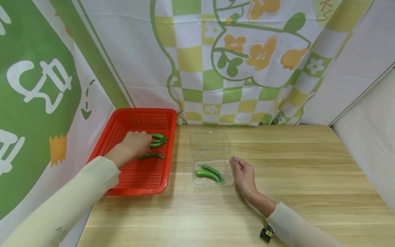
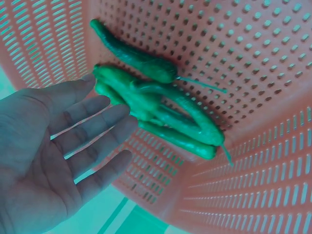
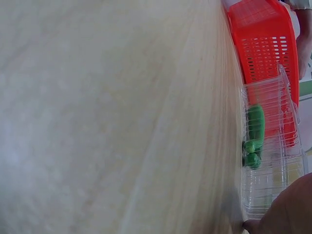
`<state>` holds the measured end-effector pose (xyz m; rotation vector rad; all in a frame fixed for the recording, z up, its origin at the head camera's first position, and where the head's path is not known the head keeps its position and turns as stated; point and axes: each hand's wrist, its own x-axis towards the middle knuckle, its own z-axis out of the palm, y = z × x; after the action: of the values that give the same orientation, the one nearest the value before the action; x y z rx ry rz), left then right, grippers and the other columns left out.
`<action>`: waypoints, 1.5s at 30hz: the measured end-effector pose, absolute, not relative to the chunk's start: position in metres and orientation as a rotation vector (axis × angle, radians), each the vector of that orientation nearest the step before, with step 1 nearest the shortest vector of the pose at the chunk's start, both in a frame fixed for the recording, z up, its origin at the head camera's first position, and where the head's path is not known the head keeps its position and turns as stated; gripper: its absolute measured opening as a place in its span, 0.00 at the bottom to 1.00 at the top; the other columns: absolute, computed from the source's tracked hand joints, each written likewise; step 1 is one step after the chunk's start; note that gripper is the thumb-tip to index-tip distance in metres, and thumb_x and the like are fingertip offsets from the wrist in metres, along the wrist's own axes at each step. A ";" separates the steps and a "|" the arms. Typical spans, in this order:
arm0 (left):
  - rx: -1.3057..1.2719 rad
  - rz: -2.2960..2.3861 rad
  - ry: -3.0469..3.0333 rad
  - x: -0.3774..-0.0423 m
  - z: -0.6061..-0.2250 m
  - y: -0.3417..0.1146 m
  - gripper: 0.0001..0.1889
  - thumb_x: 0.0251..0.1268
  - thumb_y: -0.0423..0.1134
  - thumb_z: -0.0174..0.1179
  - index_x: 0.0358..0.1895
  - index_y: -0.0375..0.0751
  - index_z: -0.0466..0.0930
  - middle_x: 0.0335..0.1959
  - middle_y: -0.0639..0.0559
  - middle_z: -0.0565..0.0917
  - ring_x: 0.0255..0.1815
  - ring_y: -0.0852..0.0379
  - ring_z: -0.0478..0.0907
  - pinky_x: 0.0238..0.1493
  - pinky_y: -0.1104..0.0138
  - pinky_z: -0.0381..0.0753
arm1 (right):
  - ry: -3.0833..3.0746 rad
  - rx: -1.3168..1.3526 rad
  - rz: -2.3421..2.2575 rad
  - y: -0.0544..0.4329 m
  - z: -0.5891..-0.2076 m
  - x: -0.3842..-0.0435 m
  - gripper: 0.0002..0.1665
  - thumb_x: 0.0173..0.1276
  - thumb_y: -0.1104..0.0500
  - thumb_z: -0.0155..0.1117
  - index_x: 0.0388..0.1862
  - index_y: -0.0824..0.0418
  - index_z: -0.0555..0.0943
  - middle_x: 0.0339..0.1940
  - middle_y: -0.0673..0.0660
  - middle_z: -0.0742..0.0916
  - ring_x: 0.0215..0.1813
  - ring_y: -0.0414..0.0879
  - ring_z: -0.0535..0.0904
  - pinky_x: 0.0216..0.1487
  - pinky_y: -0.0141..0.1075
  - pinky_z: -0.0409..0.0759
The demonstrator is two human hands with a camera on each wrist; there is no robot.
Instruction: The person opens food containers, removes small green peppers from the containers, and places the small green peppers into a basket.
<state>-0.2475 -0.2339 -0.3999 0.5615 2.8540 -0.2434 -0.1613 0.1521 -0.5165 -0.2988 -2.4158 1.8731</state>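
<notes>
My left hand [image 1: 137, 142] reaches into a red perforated basket [image 1: 170, 157]. In the left wrist view its fingers are extended, the tips beside a cluster of green chili peppers [image 2: 180, 124]; nothing is gripped. A separate green pepper [image 2: 136, 63] lies next to the cluster. On the table, a clear plastic clamshell box [image 1: 229, 169] stands with its lid [image 1: 208, 140] folded back, holding two green peppers [image 1: 207, 175] side by side. My right hand [image 1: 246, 178] rests at the box's right side, fingers loosely bent. Whether it touches the box I cannot tell.
A wooden table [image 1: 308, 178] carries the basket at left and the box mid-table. Patterned cloth [image 1: 191, 61] hangs along the back and left. By the right sleeve is a small black object [image 1: 265, 235] with a yellow mark.
</notes>
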 end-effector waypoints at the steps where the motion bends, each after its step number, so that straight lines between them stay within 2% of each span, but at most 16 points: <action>1: 0.558 -0.234 2.857 -0.248 -0.397 -0.234 0.12 0.68 0.42 0.71 0.30 0.44 0.78 0.31 0.47 0.82 0.33 0.46 0.83 0.37 0.47 0.85 | -2.412 -0.300 1.874 0.152 -0.517 -0.161 0.21 0.83 0.62 0.56 0.67 0.71 0.80 0.62 0.67 0.87 0.44 0.44 0.78 0.45 0.20 0.77; 5: 0.553 -0.162 2.887 -0.247 -0.385 -0.232 0.12 0.69 0.42 0.71 0.30 0.44 0.78 0.27 0.50 0.80 0.28 0.50 0.79 0.32 0.52 0.83 | -2.403 -0.304 1.869 0.153 -0.517 -0.161 0.21 0.83 0.62 0.56 0.67 0.71 0.80 0.51 0.69 0.88 0.34 0.37 0.73 0.39 0.22 0.76; 8: 0.563 -0.103 2.923 -0.246 -0.376 -0.229 0.13 0.70 0.42 0.70 0.29 0.45 0.78 0.24 0.51 0.78 0.26 0.52 0.77 0.29 0.54 0.80 | -2.395 -0.311 1.866 0.153 -0.517 -0.161 0.21 0.83 0.62 0.57 0.67 0.71 0.80 0.50 0.69 0.88 0.30 0.36 0.69 0.36 0.24 0.74; 10: 0.574 -0.076 2.947 -0.245 -0.370 -0.226 0.12 0.71 0.42 0.70 0.30 0.45 0.79 0.24 0.52 0.79 0.25 0.52 0.76 0.28 0.55 0.80 | -2.393 -0.311 1.866 0.152 -0.517 -0.162 0.21 0.83 0.62 0.56 0.67 0.71 0.80 0.55 0.68 0.89 0.32 0.37 0.71 0.37 0.23 0.74; 14: 0.590 -0.058 2.970 -0.242 -0.358 -0.217 0.09 0.72 0.43 0.69 0.34 0.45 0.82 0.25 0.52 0.80 0.25 0.51 0.76 0.28 0.55 0.79 | -2.395 -0.321 1.860 0.151 -0.517 -0.163 0.21 0.83 0.62 0.56 0.68 0.71 0.80 0.64 0.65 0.86 0.44 0.43 0.78 0.44 0.20 0.76; 16: 0.604 -0.066 2.975 -0.241 -0.355 -0.212 0.08 0.72 0.43 0.69 0.35 0.45 0.82 0.26 0.51 0.81 0.26 0.49 0.78 0.29 0.53 0.80 | -2.398 -0.327 1.858 0.151 -0.517 -0.163 0.21 0.83 0.62 0.56 0.68 0.71 0.80 0.66 0.65 0.85 0.50 0.46 0.79 0.46 0.18 0.76; 21: 0.667 -0.055 2.994 -0.237 -0.349 -0.196 0.06 0.70 0.42 0.69 0.37 0.44 0.85 0.31 0.47 0.86 0.29 0.44 0.82 0.31 0.47 0.83 | -2.392 -0.334 1.873 0.150 -0.516 -0.162 0.22 0.83 0.62 0.56 0.68 0.71 0.79 0.67 0.65 0.84 0.57 0.49 0.79 0.50 0.18 0.76; 26: 0.724 -0.093 2.998 -0.233 -0.341 -0.177 0.08 0.71 0.43 0.69 0.35 0.45 0.83 0.29 0.49 0.84 0.29 0.45 0.83 0.30 0.48 0.83 | -2.387 -0.332 1.882 0.151 -0.516 -0.161 0.22 0.83 0.62 0.56 0.69 0.72 0.79 0.68 0.65 0.84 0.64 0.49 0.79 0.55 0.21 0.77; 29: 0.749 -0.114 2.993 -0.231 -0.335 -0.166 0.09 0.71 0.43 0.70 0.34 0.45 0.82 0.29 0.50 0.83 0.28 0.46 0.83 0.31 0.49 0.84 | -2.390 -0.328 1.870 0.151 -0.516 -0.160 0.22 0.83 0.62 0.56 0.68 0.72 0.79 0.67 0.66 0.84 0.64 0.48 0.79 0.57 0.22 0.77; 35: 0.827 -0.148 3.003 -0.227 -0.328 -0.147 0.07 0.70 0.40 0.69 0.34 0.44 0.82 0.31 0.49 0.85 0.28 0.44 0.84 0.29 0.50 0.84 | -2.380 -0.317 1.857 0.151 -0.516 -0.159 0.21 0.83 0.61 0.57 0.67 0.72 0.80 0.65 0.67 0.85 0.55 0.43 0.79 0.51 0.19 0.77; 40: 0.902 -0.217 2.992 -0.223 -0.325 -0.128 0.08 0.70 0.44 0.71 0.41 0.43 0.85 0.36 0.47 0.87 0.34 0.42 0.87 0.34 0.48 0.86 | -2.371 -0.310 1.870 0.151 -0.515 -0.158 0.21 0.83 0.62 0.57 0.67 0.73 0.80 0.65 0.68 0.85 0.52 0.42 0.79 0.48 0.18 0.76; 45: 1.006 -0.247 2.997 -0.220 -0.323 -0.103 0.08 0.69 0.44 0.70 0.39 0.43 0.86 0.37 0.45 0.89 0.37 0.39 0.88 0.34 0.45 0.87 | -2.374 -0.311 1.865 0.151 -0.516 -0.158 0.20 0.83 0.62 0.57 0.67 0.72 0.81 0.65 0.67 0.85 0.55 0.43 0.80 0.49 0.18 0.76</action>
<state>-0.2199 -0.1031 -0.3233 1.0063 2.9967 -0.2466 -0.1576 0.1512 -0.5159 -0.3114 -2.3738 1.8653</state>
